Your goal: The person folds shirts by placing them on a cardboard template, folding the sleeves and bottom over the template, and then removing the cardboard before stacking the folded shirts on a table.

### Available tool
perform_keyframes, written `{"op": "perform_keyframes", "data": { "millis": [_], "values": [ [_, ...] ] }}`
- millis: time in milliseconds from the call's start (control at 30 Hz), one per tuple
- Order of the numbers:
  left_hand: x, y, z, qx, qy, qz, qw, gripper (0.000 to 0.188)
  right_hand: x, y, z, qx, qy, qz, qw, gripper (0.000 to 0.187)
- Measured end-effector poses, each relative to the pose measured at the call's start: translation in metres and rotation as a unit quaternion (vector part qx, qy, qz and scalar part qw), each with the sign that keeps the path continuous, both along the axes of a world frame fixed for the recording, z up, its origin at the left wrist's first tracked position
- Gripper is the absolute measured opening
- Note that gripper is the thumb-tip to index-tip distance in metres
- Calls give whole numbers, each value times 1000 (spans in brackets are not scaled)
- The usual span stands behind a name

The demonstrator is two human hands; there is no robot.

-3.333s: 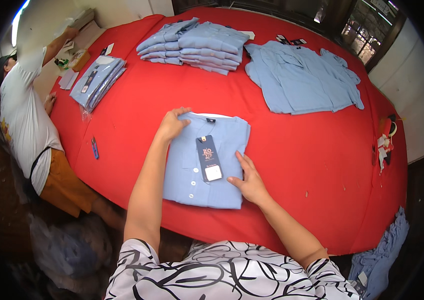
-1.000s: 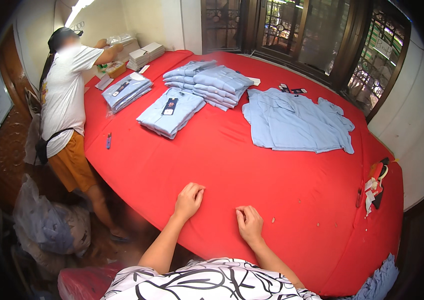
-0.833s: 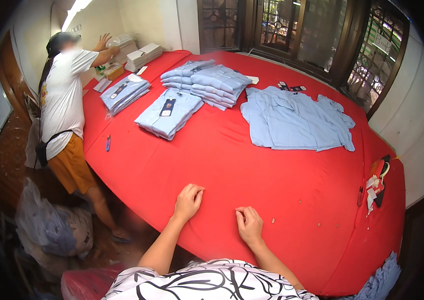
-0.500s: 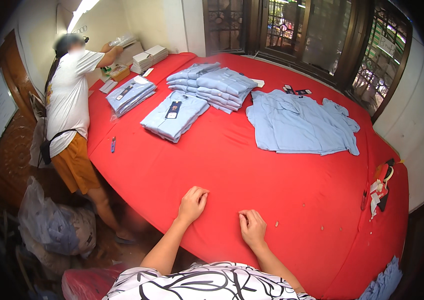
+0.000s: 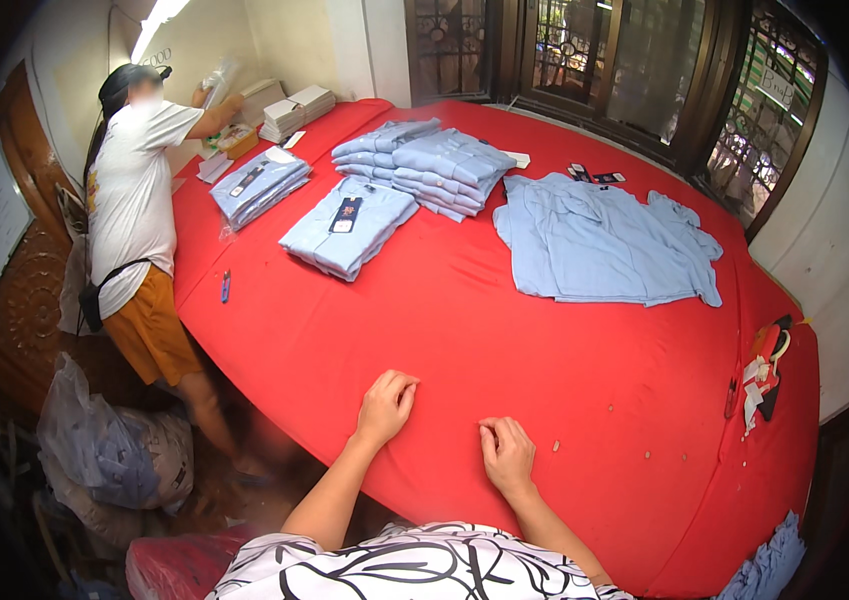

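My left hand (image 5: 386, 405) rests on the red cloth (image 5: 444, 350) near the table's front edge, fingers curled together and holding nothing. To its right, my right hand (image 5: 507, 453) lies in the same loosely closed way, also without anything in it. Beyond both hands, toward the left, is a stack of folded light-blue shirts (image 5: 348, 240) with a dark hang tag (image 5: 346, 214) on top. A taller pile of folded blue shirts (image 5: 452, 165) stands behind it. Unfolded blue shirts (image 5: 609, 245) are spread at the far right.
A co-worker (image 5: 134, 190) stands at the table's far left, by bagged shirts (image 5: 259, 187) and white flat stacks (image 5: 296, 112). A small blue cutter-like tool (image 5: 225, 287) lies nearby. Tape (image 5: 780, 345) and scraps sit at the right edge. Clear bags (image 5: 109, 450) stand on the floor.
At the far left, the co-worker's arms and the clear plastic held there have shifted, and the plastic is lifted more upright. My hands stay where they were.
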State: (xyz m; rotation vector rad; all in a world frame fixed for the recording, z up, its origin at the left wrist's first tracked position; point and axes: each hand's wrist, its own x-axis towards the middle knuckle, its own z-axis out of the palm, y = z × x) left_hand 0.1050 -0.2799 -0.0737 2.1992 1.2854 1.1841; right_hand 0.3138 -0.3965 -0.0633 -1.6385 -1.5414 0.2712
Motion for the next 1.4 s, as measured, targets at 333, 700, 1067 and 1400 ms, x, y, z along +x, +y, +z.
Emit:
{"op": "perform_keyframes", "data": {
  "millis": [333, 700, 1067, 1400],
  "values": [
    [-1, 0, 0, -2, 1, -1, 1000, 6, -1, 0, 1, 1, -6, -3, 1000, 5],
    [-1, -1, 6, -45, -1, -2, 999, 6, -3, 1, 1, 1, -19, -12, 1000, 5],
    [-7, 1, 7, -42, 7, -28, 999, 8, -9, 3, -1, -1, -13, -49, 999, 5],
    [-60, 46, 36, -234, -379, -35, 895, 19, -16, 5, 0, 10, 17, -112, 994, 8]
  ]
}}
